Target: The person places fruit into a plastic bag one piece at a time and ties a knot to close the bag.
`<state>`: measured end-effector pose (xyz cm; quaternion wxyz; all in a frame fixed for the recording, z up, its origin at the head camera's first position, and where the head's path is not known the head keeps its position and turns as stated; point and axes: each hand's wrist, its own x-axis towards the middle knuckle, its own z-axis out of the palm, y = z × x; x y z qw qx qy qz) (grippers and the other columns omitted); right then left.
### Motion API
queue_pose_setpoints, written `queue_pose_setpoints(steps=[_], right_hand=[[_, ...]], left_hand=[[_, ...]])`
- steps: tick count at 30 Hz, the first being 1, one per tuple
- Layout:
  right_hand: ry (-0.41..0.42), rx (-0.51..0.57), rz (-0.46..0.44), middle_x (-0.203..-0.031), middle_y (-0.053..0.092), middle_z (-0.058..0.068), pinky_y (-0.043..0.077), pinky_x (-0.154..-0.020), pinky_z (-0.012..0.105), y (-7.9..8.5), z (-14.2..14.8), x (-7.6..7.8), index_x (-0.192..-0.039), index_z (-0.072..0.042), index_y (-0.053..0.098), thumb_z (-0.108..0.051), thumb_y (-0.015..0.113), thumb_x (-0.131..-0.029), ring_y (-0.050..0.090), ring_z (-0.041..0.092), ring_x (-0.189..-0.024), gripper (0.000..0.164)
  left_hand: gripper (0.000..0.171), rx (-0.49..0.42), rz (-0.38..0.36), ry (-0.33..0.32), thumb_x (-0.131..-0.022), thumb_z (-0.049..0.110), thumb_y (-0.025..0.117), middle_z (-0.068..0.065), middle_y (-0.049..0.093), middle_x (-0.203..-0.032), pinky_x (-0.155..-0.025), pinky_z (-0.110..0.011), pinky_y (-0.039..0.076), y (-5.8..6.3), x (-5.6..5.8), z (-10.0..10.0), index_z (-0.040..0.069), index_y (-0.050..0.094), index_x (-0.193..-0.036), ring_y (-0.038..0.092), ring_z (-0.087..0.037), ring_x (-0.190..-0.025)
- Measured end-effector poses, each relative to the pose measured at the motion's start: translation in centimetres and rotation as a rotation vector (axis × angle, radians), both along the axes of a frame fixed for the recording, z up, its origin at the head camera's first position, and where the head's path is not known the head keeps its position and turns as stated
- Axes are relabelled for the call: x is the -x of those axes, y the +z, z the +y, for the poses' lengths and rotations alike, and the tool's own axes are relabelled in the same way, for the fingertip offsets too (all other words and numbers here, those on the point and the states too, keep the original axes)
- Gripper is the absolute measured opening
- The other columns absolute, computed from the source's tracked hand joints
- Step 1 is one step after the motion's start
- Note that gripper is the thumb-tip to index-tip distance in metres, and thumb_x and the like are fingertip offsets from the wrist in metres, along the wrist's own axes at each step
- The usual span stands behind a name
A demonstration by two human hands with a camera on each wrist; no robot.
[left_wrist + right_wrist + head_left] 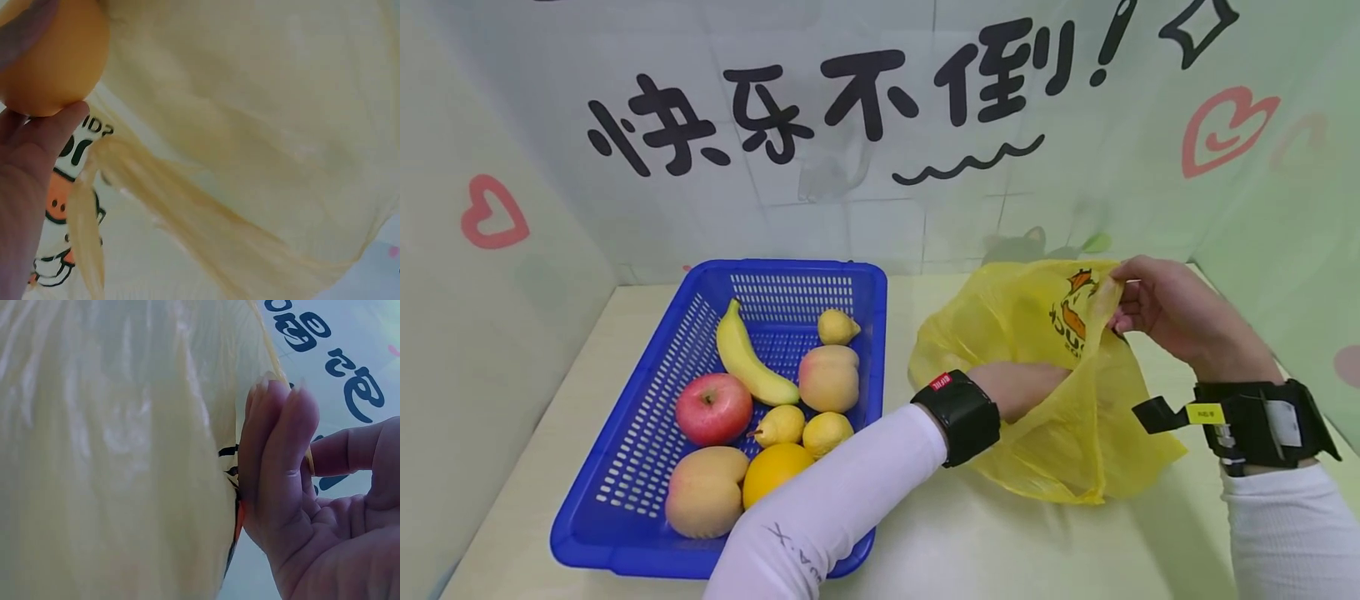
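Note:
A yellow plastic bag (992, 321) with a printed duck figure stands on the table at the right, its mouth held apart. My right hand (1172, 312) pinches the bag's edge at its upper right, between thumb and fingers in the right wrist view. Past the near rim, my left hand (1026, 387) reaches into the bag, its fingers hidden from the head view. The left wrist view shows that hand gripping a smooth round orange (62, 59), with thumb on one side and fingers on the other, the bag's film around it.
Left of the bag sits a blue plastic basket (606, 446). It holds a banana (745, 358), a red apple (713, 408), peaches (703, 492), small yellow pears (781, 425) and another orange (775, 471). My left forearm crosses the basket's near right corner. Printed walls enclose the table.

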<state>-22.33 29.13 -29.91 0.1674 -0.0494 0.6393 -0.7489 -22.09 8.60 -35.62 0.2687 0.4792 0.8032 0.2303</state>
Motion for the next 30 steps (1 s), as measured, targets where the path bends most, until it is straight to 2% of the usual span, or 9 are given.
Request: queue_pose_setpoints(steps=[2, 5, 8, 11, 13, 17, 19, 25, 30], right_hand=[[0.007, 0.001, 0.003, -0.071, 0.070, 0.002, 0.053, -0.057, 0.022, 0.1, 0.1, 0.1, -0.094, -0.002, 0.068, -0.010, 0.032, -0.106, 0.062, 0.011, -0.056, 0.039], [0.013, -0.002, 0.000, -0.072, 0.071, 0.002, 0.054, -0.057, 0.022, 0.3, 0.2, 0.2, -0.094, -0.003, 0.068, -0.012, 0.033, -0.106, 0.063, 0.011, -0.056, 0.038], [-0.002, -0.022, -0.006, -0.071, 0.071, 0.002, 0.054, -0.057, 0.022, 0.4, 0.4, 0.2, -0.094, -0.004, 0.069, -0.013, 0.036, -0.106, 0.063, 0.012, -0.056, 0.036], [-0.030, -0.063, -0.021, -0.070, 0.070, 0.001, 0.054, -0.057, 0.022, 0.4, 0.6, 0.2, -0.094, -0.005, 0.068, -0.015, 0.038, -0.105, 0.062, 0.012, -0.056, 0.033], [-0.051, -0.091, -0.037, -0.069, 0.069, 0.001, 0.052, -0.056, 0.022, 0.4, 0.9, 0.1, -0.095, -0.006, 0.067, -0.017, 0.040, -0.105, 0.062, 0.012, -0.056, 0.031], [-0.088, -0.125, -0.071, -0.068, 0.068, 0.001, 0.046, -0.051, 0.022, 0.6, 1.4, 0.0, -0.098, -0.008, 0.065, -0.019, 0.042, -0.105, 0.058, 0.012, -0.053, 0.026], [-0.097, -0.134, -0.081, -0.068, 0.067, 0.002, 0.044, -0.050, 0.022, 0.7, 1.5, -0.1, -0.100, -0.009, 0.065, -0.019, 0.043, -0.105, 0.056, 0.012, -0.052, 0.025], [-0.105, -0.147, -0.082, -0.069, 0.069, 0.002, 0.045, -0.048, 0.021, 0.7, 1.7, -0.2, -0.100, -0.009, 0.067, -0.016, 0.043, -0.104, 0.057, 0.012, -0.051, 0.026], [-0.107, -0.163, -0.092, -0.067, 0.070, 0.003, 0.047, -0.050, 0.021, 0.6, 1.8, -0.2, -0.096, -0.010, 0.067, -0.017, 0.042, -0.104, 0.061, 0.013, -0.052, 0.027]], left_hand=[[0.025, 0.039, 0.049, -0.016, -0.103, 0.036, 0.040, 0.009, 0.063, -0.107, -0.082, -0.014, 0.041, -0.2, 0.0, 0.0, 0.023, 0.060, -0.100, 0.055, -0.001, -0.097], [0.025, 0.042, -0.031, 0.000, -0.103, 0.037, 0.040, 0.009, 0.061, -0.102, -0.080, -0.013, 0.040, -0.5, 0.0, 0.1, 0.022, 0.059, -0.098, 0.053, -0.002, -0.095], [0.026, 0.014, -0.123, -0.024, -0.103, 0.035, 0.041, 0.008, 0.055, -0.089, -0.074, -0.012, 0.040, -0.6, 0.0, 0.2, 0.019, 0.059, -0.092, 0.053, -0.002, -0.087], [0.023, 0.012, -0.111, -0.101, -0.103, 0.031, 0.045, 0.007, 0.052, -0.084, -0.071, -0.011, 0.041, -0.6, 0.1, 0.1, 0.017, 0.059, -0.092, 0.053, -0.002, -0.083], [0.020, 0.034, -0.090, -0.114, -0.102, 0.033, 0.046, 0.009, 0.053, -0.093, -0.077, -0.010, 0.039, -0.4, 0.0, -0.1, 0.018, 0.059, -0.098, 0.051, -0.001, -0.090], [0.026, 0.063, -0.116, -0.041, -0.103, 0.039, 0.043, 0.009, 0.051, -0.119, -0.093, -0.015, 0.036, -0.1, -0.1, -0.9, 0.021, 0.058, -0.115, 0.045, -0.003, -0.108], [0.028, 0.063, -0.127, -0.034, -0.103, 0.041, 0.041, 0.009, 0.051, -0.121, -0.094, -0.015, 0.036, 0.0, 0.1, -1.2, 0.022, 0.058, -0.116, 0.045, -0.003, -0.110], [0.017, 0.031, -0.055, -0.183, -0.101, 0.030, 0.052, 0.007, 0.053, -0.084, -0.073, -0.012, 0.042, -0.1, 0.8, -1.3, 0.018, 0.058, -0.090, 0.053, -0.002, -0.082], [0.015, 0.023, -0.019, -0.199, -0.099, 0.026, 0.057, 0.007, 0.050, -0.077, -0.070, -0.012, 0.041, -0.4, 1.5, -1.4, 0.017, 0.059, -0.087, 0.052, -0.003, -0.076]])
